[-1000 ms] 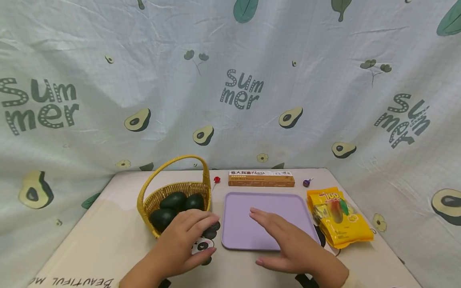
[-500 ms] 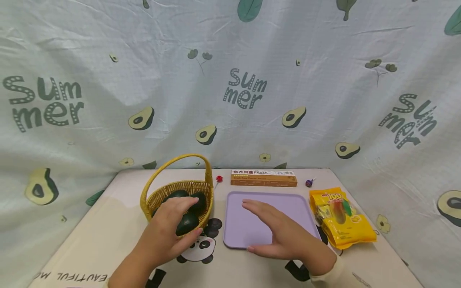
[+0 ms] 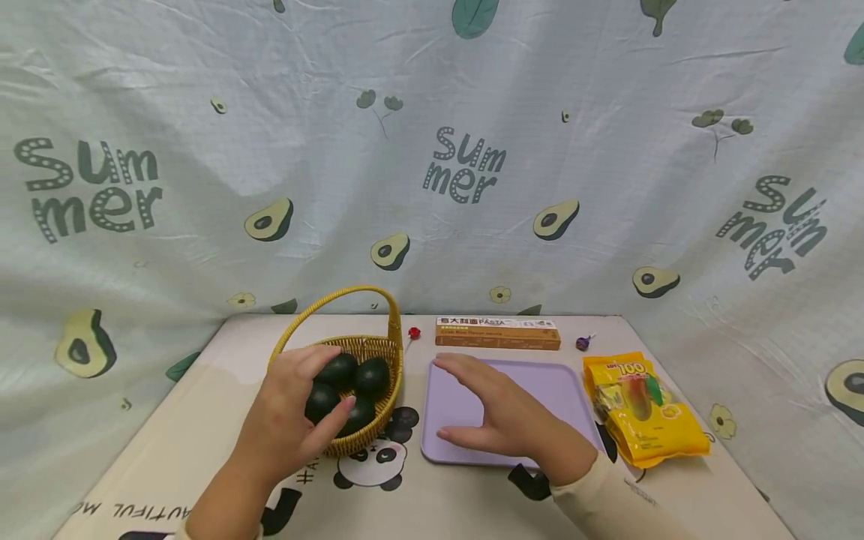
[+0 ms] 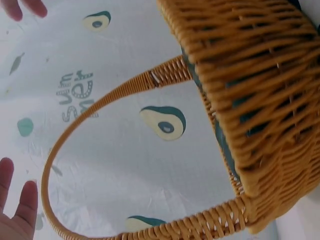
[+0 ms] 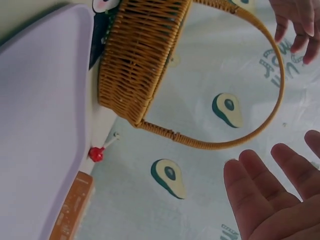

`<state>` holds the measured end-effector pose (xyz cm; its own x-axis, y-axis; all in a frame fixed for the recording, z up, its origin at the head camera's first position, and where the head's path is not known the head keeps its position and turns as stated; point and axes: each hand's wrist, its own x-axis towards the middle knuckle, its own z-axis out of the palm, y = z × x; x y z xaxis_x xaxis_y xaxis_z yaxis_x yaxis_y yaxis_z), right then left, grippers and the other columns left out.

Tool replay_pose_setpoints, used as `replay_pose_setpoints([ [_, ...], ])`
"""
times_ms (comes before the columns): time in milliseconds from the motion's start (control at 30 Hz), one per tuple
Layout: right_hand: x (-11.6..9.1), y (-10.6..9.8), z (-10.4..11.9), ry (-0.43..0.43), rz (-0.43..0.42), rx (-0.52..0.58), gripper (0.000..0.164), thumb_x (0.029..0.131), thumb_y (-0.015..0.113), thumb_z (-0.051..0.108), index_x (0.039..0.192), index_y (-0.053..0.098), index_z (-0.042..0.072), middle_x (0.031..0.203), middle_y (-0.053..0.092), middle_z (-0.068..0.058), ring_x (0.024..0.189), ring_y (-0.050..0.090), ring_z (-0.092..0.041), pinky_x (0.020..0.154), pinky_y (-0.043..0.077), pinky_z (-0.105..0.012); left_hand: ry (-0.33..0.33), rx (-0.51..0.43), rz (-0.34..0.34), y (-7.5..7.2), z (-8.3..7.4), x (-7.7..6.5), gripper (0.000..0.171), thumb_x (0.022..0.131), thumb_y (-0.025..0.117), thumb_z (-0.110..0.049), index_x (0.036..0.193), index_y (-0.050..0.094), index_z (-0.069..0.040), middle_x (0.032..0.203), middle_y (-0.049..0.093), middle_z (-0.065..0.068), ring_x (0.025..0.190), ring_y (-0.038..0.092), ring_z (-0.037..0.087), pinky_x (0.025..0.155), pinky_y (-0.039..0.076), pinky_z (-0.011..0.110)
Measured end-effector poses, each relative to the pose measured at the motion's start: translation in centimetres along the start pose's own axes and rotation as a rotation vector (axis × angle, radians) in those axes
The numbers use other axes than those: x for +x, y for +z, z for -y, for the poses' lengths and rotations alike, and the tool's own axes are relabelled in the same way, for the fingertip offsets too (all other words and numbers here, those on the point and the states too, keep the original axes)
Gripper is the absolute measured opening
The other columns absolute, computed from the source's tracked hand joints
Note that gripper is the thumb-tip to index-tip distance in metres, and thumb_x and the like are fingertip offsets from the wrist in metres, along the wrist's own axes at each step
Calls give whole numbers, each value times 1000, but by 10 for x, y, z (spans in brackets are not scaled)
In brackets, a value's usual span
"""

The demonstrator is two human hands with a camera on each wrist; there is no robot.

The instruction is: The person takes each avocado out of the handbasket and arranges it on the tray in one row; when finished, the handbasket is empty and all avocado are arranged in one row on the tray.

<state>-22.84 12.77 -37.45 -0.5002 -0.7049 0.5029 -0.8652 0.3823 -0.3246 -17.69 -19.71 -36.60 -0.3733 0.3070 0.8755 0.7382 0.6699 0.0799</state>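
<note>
A yellow wicker basket point(image 3: 394, 375) with a tall handle holds several dark green avocados point(image 3: 372, 376). My left hand point(image 3: 280, 412) hovers at the basket's near left side, thumb and fingers spread apart and holding nothing. It hides part of the basket and its fruit. My right hand point(image 3: 502, 420) hovers over a flat lilac tray point(image 3: 540, 382), thumb and fingers also apart, with nothing between them. In the left wrist view the woven basket wall point(image 4: 270, 100) fills the right side. The right wrist view shows my right hand's fingers point(image 5: 255, 185) extended, away from the basket.
Behind the tray lies a pasta box point(image 3: 498, 335). A red lollipop point(image 3: 414, 333) lies beside the basket, and a purple lollipop point(image 3: 583, 343) at the back right. A yellow candy bag point(image 3: 644, 409) is right of the tray. A printed curtain point(image 3: 432, 225) hangs behind the table.
My left hand has moved left, from in front of the basket's right part to its left side, uncovering more avocados. My right hand has shifted left over the tray. The head view has shifted slightly.
</note>
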Motion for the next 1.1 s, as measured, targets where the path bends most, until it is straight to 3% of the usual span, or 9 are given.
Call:
replay_pose_setpoints([
  [267,20,8,-5,63,45,2,86,86,83,42,156,41,17,156,48,0,144,46,-19,118,45,-47,-25,65,-76,-6,5,1,61,101,55,-48,134,56,3,125,61,20,109,52,35,105,36,17],
  [800,52,20,-10,111,135,-45,86,88,79,47,157,39,15,157,47,-2,145,44,-18,121,41,-44,-166,99,-164,-18,20,-3,63,100,57,-46,133,55,7,129,59,24,120,51,40,116,30,17],
  [933,62,22,-12,131,160,-39,84,88,78,48,156,41,15,156,48,-2,145,45,-19,121,42,-44,-233,90,-137,-20,22,-6,56,94,66,-29,138,54,3,133,58,21,125,50,37,118,29,14],
  [1100,75,28,-14,173,175,18,84,88,79,47,156,40,16,153,50,-3,136,53,-20,115,49,-43,-320,99,-116,-21,22,-12,65,82,76,-7,142,52,-2,135,56,19,124,51,33,110,32,9],
])
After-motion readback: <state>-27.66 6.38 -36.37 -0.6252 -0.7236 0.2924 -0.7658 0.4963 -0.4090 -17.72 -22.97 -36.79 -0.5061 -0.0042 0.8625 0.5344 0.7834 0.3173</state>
